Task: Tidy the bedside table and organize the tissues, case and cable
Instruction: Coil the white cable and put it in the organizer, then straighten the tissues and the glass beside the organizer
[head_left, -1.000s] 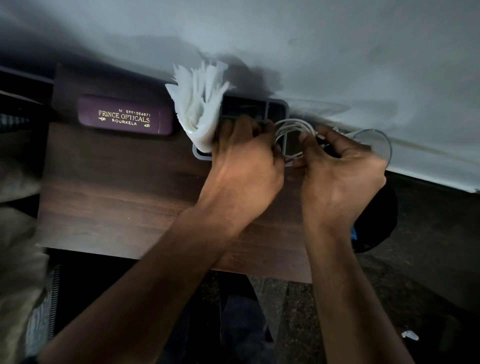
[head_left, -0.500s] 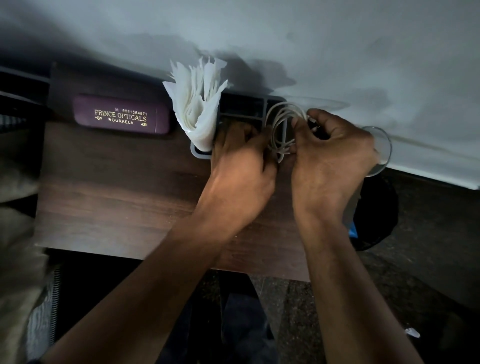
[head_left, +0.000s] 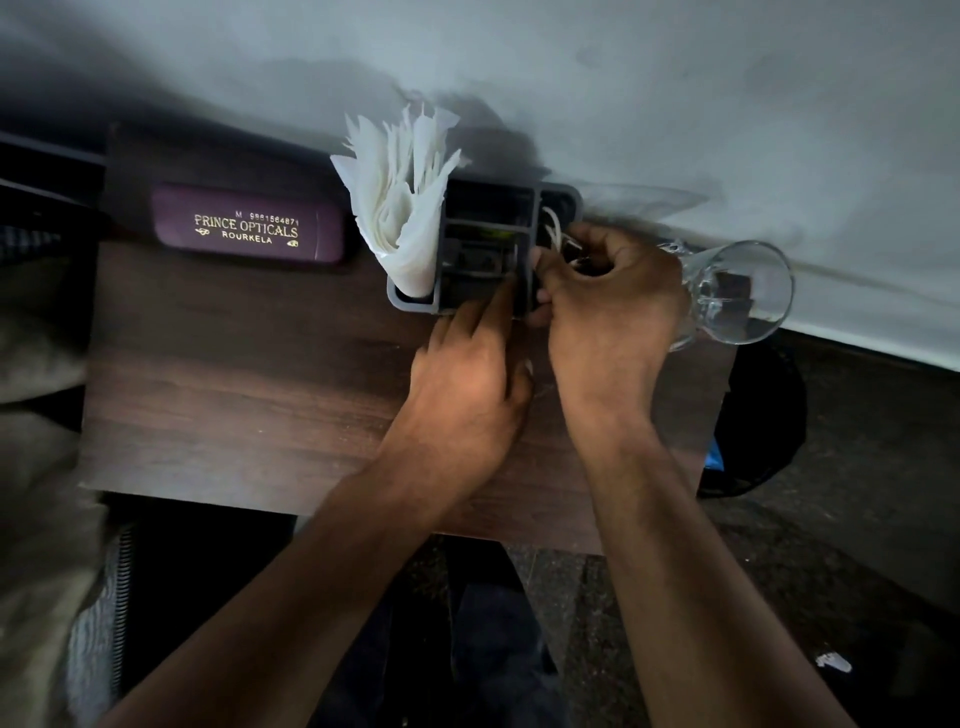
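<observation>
The organizer (head_left: 415, 301) sits at the table's (head_left: 234, 389) back edge against the wall (head_left: 675, 104), hemmed between the purple case (head_left: 249, 226) and a glass (head_left: 737, 293); bare wood lies nearer. The right hand (head_left: 613, 306) grips the white cable (head_left: 553, 228) in the rightmost compartment. The left hand (head_left: 467, 389), fingers straight, touches the front wall. Tissues (head_left: 402, 208) fan upward from the left compartment.

the right hand (head_left: 613, 306) covers most of the white cable (head_left: 555, 231), so only a few loops show in the right compartment of the grey organiser (head_left: 410, 301). the left hand (head_left: 467, 384) is motion-blurred, and its fingertips hide the organiser's near wall. what lies in the middle compartments is too dark to tell. the glass (head_left: 737, 296) is partly behind the right hand. both forearms run off the bottom edge.
</observation>
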